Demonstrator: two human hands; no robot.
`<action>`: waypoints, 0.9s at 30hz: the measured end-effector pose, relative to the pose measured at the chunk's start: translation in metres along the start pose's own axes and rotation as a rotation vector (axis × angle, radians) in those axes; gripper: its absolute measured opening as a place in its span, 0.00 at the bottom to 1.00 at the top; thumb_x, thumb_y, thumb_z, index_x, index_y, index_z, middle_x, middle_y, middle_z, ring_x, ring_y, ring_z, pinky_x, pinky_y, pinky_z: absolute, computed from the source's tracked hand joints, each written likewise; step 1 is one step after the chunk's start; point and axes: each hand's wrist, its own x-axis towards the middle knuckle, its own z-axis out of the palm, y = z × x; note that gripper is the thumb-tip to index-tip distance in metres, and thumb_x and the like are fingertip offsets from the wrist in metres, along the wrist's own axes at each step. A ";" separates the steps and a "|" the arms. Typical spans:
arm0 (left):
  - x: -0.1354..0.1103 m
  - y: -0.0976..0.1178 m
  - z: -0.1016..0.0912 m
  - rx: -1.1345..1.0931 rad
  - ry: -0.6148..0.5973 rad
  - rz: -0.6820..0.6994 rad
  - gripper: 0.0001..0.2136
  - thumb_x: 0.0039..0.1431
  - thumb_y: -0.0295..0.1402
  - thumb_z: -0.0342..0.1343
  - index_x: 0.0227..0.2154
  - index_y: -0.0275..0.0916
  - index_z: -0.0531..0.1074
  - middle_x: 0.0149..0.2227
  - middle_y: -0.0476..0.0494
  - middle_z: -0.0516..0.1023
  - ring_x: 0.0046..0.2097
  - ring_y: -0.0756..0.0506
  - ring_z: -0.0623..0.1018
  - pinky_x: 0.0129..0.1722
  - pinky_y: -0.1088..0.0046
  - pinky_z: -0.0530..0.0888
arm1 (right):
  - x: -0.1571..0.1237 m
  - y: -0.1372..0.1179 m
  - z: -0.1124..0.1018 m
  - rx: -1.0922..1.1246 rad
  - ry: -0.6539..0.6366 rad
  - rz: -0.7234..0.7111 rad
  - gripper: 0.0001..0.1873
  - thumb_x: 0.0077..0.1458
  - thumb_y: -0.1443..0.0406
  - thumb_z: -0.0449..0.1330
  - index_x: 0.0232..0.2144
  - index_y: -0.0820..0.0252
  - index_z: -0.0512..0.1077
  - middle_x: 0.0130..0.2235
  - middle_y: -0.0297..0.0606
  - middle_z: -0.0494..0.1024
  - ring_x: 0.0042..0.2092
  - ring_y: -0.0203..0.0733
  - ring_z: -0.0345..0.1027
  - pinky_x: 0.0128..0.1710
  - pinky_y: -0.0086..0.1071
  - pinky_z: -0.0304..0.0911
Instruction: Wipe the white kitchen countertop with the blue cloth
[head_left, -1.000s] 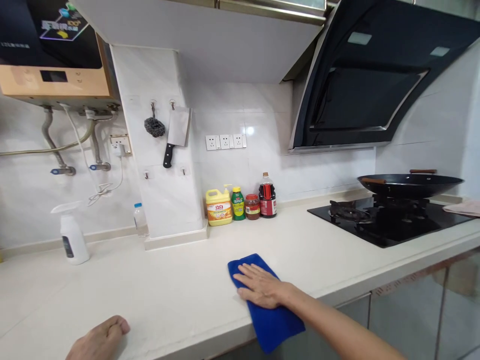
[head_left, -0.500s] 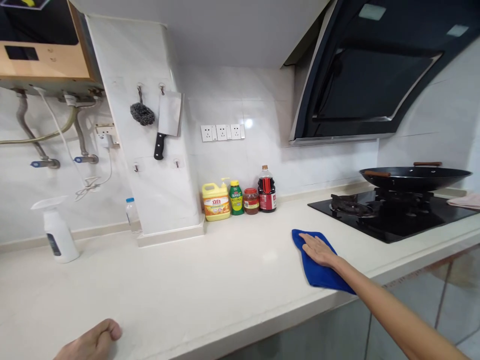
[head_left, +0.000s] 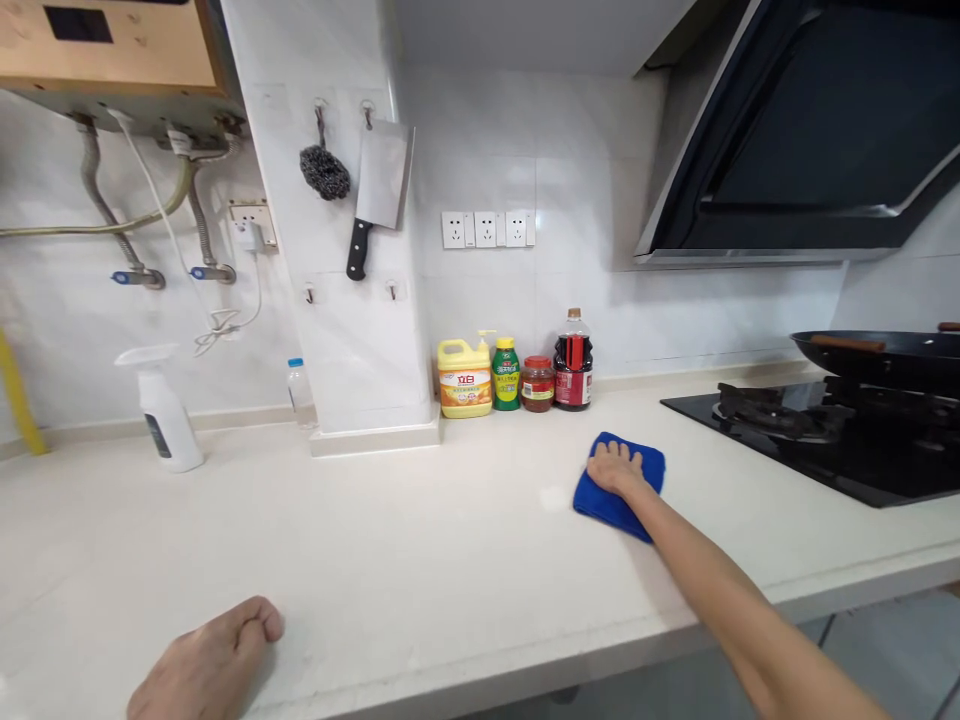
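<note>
My right hand (head_left: 616, 468) lies palm down on a blue cloth (head_left: 611, 508), fingers spread, pressing it against the white countertop (head_left: 420, 560). The cloth is flat on the counter, left of the black gas hob (head_left: 832, 450), and its front corner is partly under my wrist. At the lower left, my left hand (head_left: 214, 660) rests on the counter with its fingers curled into a fist. Nothing shows in it.
Against the wall stand a yellow detergent jug (head_left: 465, 380), a green bottle (head_left: 506, 375), a red-lidded jar (head_left: 538, 385) and a dark sauce bottle (head_left: 573, 362). A white spray bottle (head_left: 169, 420) is at left. A wok (head_left: 892, 355) sits on the hob. A cleaver (head_left: 380, 190) hangs on the pillar.
My right hand has slid the blue cloth left and back, away from the counter's front edge. The view has turned left. My left hand stays in a fist.
</note>
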 end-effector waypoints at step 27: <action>0.011 -0.008 -0.003 -0.011 -0.022 0.031 0.17 0.54 0.42 0.43 0.30 0.49 0.78 0.35 0.43 0.81 0.44 0.32 0.78 0.44 0.57 0.72 | -0.166 -0.186 0.005 0.244 -0.131 -0.998 0.33 0.60 0.64 0.47 0.66 0.71 0.58 0.71 0.57 0.55 0.73 0.60 0.44 0.72 0.57 0.39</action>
